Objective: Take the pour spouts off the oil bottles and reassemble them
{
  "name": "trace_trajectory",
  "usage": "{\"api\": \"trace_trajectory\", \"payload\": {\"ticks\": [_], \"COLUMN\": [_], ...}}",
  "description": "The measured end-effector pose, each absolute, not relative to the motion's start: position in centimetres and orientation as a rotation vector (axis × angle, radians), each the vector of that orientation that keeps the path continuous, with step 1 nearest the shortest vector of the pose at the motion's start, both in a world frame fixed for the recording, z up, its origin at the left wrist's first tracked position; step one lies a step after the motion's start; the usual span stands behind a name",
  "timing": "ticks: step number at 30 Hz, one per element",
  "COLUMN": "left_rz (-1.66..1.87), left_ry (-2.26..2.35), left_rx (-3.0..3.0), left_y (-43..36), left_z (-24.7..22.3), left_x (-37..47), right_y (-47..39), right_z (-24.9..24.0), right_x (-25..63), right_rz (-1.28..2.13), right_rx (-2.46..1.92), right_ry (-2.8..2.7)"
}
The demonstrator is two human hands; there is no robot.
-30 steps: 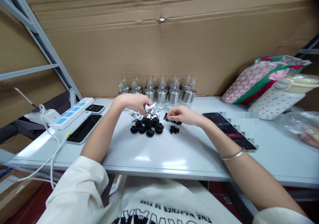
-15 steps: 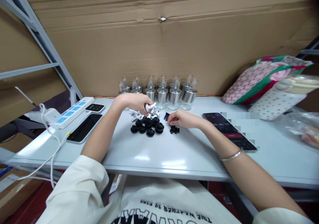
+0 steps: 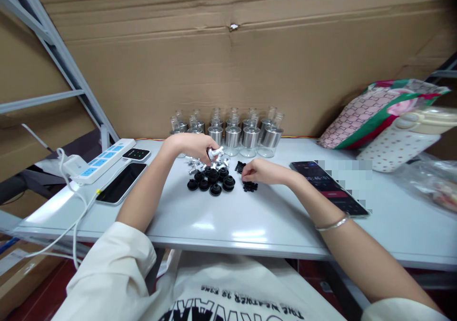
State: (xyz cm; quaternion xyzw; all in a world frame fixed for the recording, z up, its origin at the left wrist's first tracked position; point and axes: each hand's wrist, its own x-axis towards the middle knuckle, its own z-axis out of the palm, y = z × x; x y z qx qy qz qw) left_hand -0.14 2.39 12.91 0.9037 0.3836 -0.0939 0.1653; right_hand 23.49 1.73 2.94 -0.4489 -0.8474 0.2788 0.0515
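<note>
My left hand [image 3: 193,146] is closed around a shiny silver-white spout piece [image 3: 215,154], held above a heap of similar silver-white pieces [image 3: 195,165]. Black ridged stoppers [image 3: 215,189] lie in a cluster just in front of that heap. To the right, my right hand [image 3: 266,171] has thumb and fingers pinched together low over a small pile of tiny black parts [image 3: 250,187]. Whatever is between those fingertips is hidden. More small black pieces [image 3: 240,167] lie just behind the fingertips.
Several glass bottles with metal sleeves [image 3: 233,135] stand in rows against the cardboard wall [image 3: 200,50]. A phone [image 3: 122,183] and power strip [image 3: 107,161] lie left. On the right are another phone [image 3: 330,188], a dotted bottle [image 3: 396,142] and a patterned bag [image 3: 371,114].
My right hand has shifted very slightly to the right, over the tiny black parts. The left hand stays in place with the spout piece.
</note>
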Motion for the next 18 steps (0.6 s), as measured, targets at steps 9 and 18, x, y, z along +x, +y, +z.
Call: {"api": "trace_trajectory", "payload": {"ticks": [9, 18], "left_rz": [-0.273, -0.293], "left_ry": [1.118, 1.098], "left_rx": [2.576, 2.579], "left_y": [2.30, 2.50], "left_z": [12.99, 12.82], "left_x": [-0.06, -0.01], "right_y": [1.45, 1.63], "right_z": [3.18, 3.18], "right_x": [23.31, 23.31], "right_rz": [0.902, 0.833], "right_rx": [-1.378, -1.364], "right_ry": [-2.553, -2.550]}}
